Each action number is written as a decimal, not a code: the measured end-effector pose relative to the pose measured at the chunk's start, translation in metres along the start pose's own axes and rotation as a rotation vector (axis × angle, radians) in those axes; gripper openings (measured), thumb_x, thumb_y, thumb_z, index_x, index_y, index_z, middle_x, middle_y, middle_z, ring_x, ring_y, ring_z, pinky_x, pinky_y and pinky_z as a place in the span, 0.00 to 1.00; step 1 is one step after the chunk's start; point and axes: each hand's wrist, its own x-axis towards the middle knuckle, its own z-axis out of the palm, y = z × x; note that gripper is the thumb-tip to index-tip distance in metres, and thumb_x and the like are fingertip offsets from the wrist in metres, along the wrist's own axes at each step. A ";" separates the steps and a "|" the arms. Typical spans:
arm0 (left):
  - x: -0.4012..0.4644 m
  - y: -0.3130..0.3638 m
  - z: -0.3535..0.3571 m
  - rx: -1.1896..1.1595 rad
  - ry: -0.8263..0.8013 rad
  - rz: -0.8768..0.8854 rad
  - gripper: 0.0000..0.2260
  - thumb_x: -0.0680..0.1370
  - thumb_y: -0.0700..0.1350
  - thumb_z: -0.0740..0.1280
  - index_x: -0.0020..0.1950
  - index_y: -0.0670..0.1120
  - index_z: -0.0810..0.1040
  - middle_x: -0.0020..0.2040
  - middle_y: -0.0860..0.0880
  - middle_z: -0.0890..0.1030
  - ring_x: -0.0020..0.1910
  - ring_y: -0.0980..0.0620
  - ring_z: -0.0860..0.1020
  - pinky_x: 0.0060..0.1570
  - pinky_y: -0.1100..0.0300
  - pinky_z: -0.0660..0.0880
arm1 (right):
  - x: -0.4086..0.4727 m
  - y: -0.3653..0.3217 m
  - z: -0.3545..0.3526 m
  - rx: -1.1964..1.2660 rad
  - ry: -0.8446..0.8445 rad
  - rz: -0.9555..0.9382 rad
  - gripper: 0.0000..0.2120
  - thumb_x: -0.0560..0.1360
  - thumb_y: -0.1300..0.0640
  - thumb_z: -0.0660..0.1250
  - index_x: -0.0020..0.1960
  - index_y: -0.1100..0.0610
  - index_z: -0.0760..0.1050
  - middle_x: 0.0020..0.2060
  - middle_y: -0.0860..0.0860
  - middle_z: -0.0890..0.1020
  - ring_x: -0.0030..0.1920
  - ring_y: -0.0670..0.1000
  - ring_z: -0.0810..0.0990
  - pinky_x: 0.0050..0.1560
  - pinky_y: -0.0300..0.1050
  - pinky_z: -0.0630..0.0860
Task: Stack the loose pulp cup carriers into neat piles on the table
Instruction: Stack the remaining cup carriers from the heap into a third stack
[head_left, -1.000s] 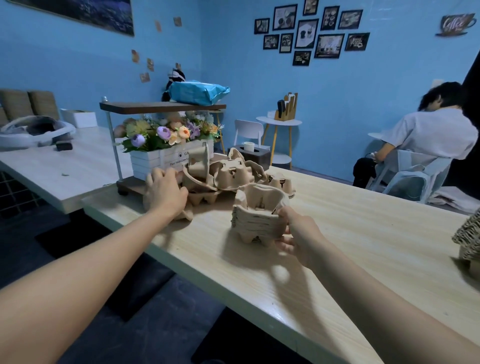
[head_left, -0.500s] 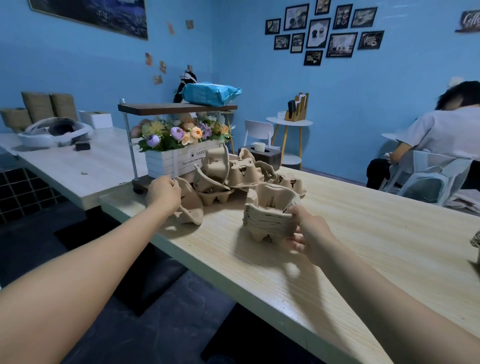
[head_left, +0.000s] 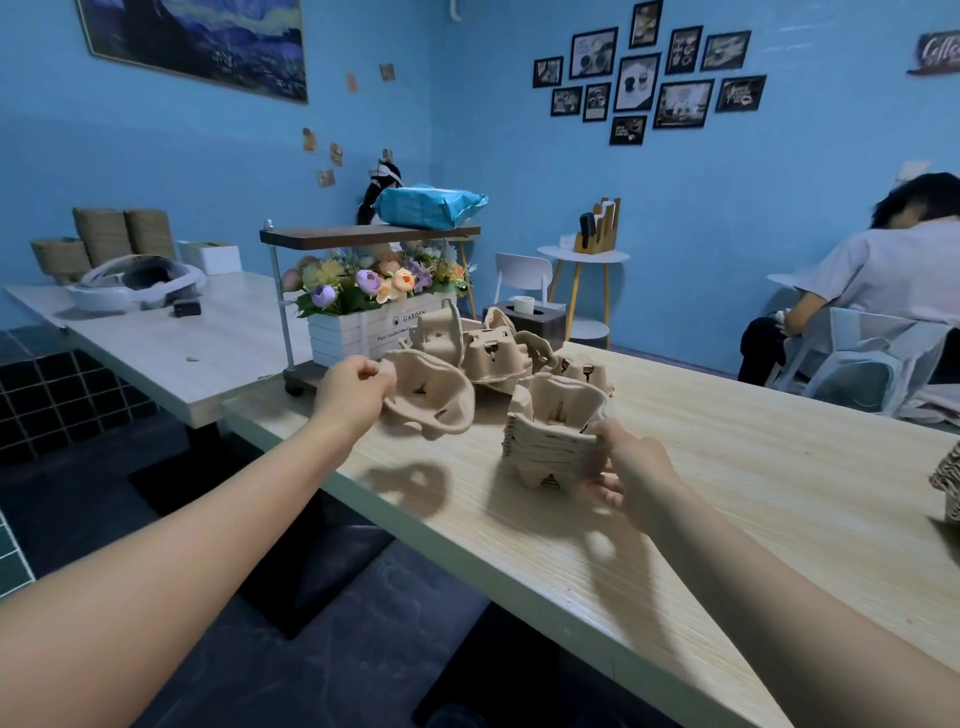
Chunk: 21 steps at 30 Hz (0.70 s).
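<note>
While hands (head_left: 353, 389) grip carriers (head_left: 431, 400), fingertips stay hidden

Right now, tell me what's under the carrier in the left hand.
The carrier that the left hand grips hangs in the air. Beneath it are only bare table and its own shadow. Its underside faces away, unseen.

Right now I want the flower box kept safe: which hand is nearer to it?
Left. The left hand pinches a loose carrier just in front of the flower box; the right hand grips the carrier stack farther away to the right.
</note>
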 end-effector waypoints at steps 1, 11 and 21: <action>-0.003 0.007 0.004 -0.062 -0.027 0.004 0.06 0.75 0.41 0.65 0.38 0.45 0.76 0.42 0.43 0.80 0.44 0.43 0.78 0.55 0.42 0.76 | -0.001 0.000 -0.002 -0.002 0.006 -0.002 0.16 0.74 0.54 0.65 0.56 0.64 0.71 0.47 0.59 0.75 0.37 0.54 0.76 0.34 0.44 0.73; -0.042 0.068 0.061 -0.453 -0.304 0.044 0.07 0.78 0.36 0.63 0.42 0.43 0.77 0.42 0.44 0.79 0.40 0.51 0.78 0.38 0.64 0.79 | -0.006 -0.001 -0.012 -0.012 0.001 0.000 0.19 0.75 0.53 0.64 0.59 0.66 0.73 0.43 0.57 0.75 0.36 0.53 0.76 0.32 0.42 0.74; -0.044 0.070 0.083 -0.271 -0.416 -0.017 0.05 0.75 0.36 0.69 0.41 0.44 0.76 0.35 0.47 0.79 0.29 0.56 0.77 0.48 0.53 0.77 | -0.002 -0.003 -0.027 -0.014 -0.004 -0.003 0.13 0.78 0.51 0.63 0.45 0.62 0.73 0.39 0.55 0.75 0.37 0.51 0.75 0.38 0.41 0.74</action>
